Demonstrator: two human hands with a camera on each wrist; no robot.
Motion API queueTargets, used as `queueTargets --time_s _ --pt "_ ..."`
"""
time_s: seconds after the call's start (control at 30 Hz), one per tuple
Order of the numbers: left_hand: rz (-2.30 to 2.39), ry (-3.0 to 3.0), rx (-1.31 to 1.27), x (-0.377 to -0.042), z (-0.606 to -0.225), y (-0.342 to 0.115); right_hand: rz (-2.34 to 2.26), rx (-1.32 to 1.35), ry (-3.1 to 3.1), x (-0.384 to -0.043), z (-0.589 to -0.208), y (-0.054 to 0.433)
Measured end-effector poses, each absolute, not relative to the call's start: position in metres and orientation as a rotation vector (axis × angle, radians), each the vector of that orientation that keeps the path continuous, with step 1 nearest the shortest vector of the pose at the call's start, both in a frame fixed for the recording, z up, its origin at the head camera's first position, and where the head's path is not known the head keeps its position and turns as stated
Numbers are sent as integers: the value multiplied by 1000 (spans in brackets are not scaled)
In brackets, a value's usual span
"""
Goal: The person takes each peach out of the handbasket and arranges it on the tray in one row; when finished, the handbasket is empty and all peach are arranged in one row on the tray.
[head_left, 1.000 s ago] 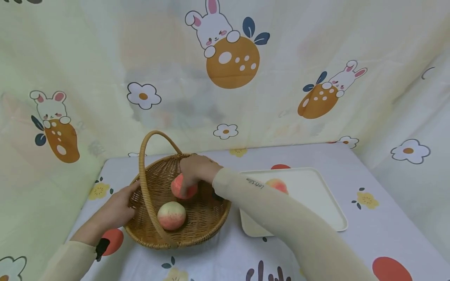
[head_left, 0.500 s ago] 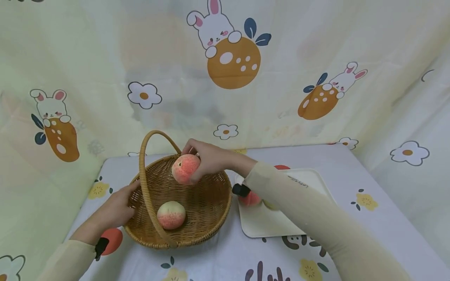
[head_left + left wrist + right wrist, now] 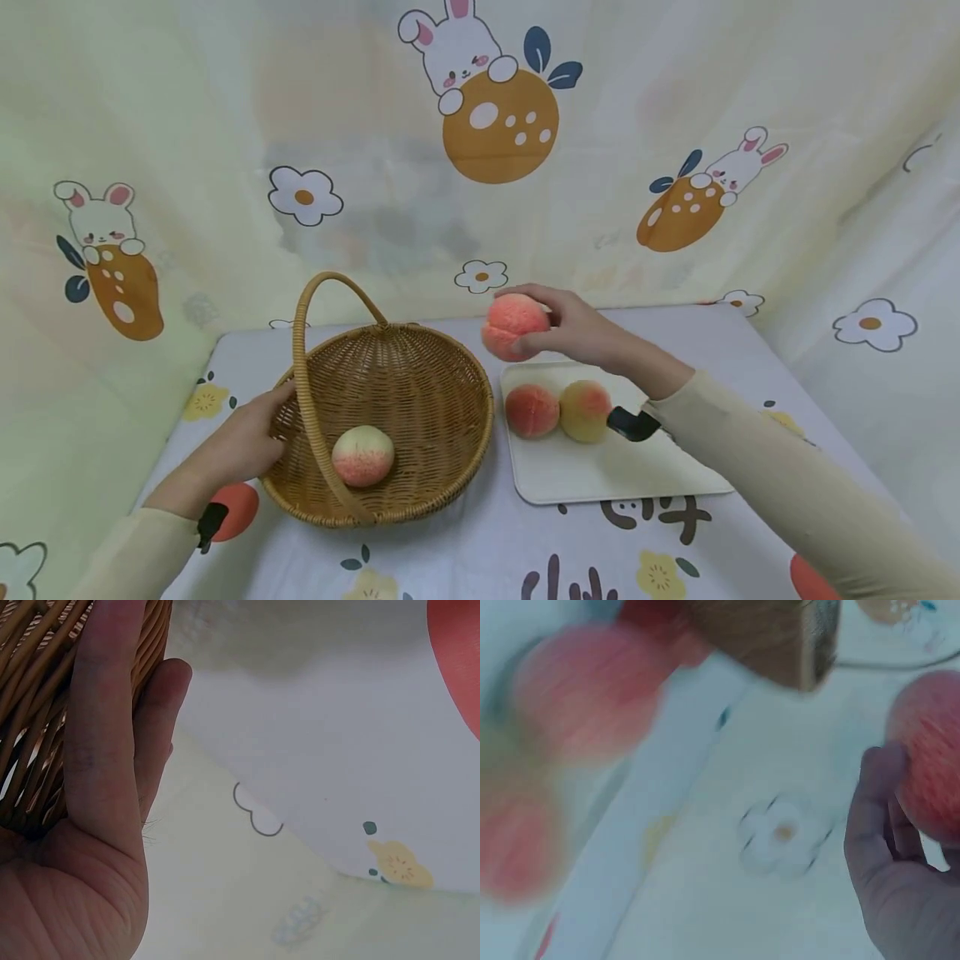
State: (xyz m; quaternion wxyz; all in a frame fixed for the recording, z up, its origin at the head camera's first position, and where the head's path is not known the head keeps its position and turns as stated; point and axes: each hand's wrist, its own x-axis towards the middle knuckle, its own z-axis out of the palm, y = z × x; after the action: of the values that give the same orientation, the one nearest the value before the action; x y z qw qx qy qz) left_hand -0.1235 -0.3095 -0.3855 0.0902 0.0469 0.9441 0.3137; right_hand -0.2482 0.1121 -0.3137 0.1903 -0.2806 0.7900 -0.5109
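A pinkish-red peach (image 3: 515,327) is in my right hand (image 3: 581,332), fingers and thumb gripping its right side, above the tray's back left corner. The right wrist view shows the same peach (image 3: 934,761) at its right edge. My left hand (image 3: 251,437) holds the left rim of a wicker basket (image 3: 427,400) with a tall arched handle. In the left wrist view its fingers (image 3: 105,742) lie along the woven wall. Inside the basket rests a pale peach (image 3: 363,456) with a pink lower half.
To the basket's right lies a white tray (image 3: 555,479). A red peach (image 3: 532,411) and a yellow-pink peach (image 3: 585,411) sit side by side at its left. A patterned cloth (image 3: 450,558) covers the table, and a printed curtain (image 3: 360,108) hangs behind it.
My right hand has lifted the pinkish-red peach out of the basket and carried it right, to above the tray. The left hand has stayed at the basket's rim.
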Motion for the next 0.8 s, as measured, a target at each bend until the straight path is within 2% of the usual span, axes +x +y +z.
queueTargets --time_s 0.37,0.6,0.8 --pt "948 2785 121 -125 -384 -311 -1115 -625 2649 -253 -364 232" --pt "932 2793 114 -125 -384 -311 -899 -511 2719 -253 -401 269" --pt "941 2803 136 -124 -386 -310 -718 -590 2767 -252 -425 282"
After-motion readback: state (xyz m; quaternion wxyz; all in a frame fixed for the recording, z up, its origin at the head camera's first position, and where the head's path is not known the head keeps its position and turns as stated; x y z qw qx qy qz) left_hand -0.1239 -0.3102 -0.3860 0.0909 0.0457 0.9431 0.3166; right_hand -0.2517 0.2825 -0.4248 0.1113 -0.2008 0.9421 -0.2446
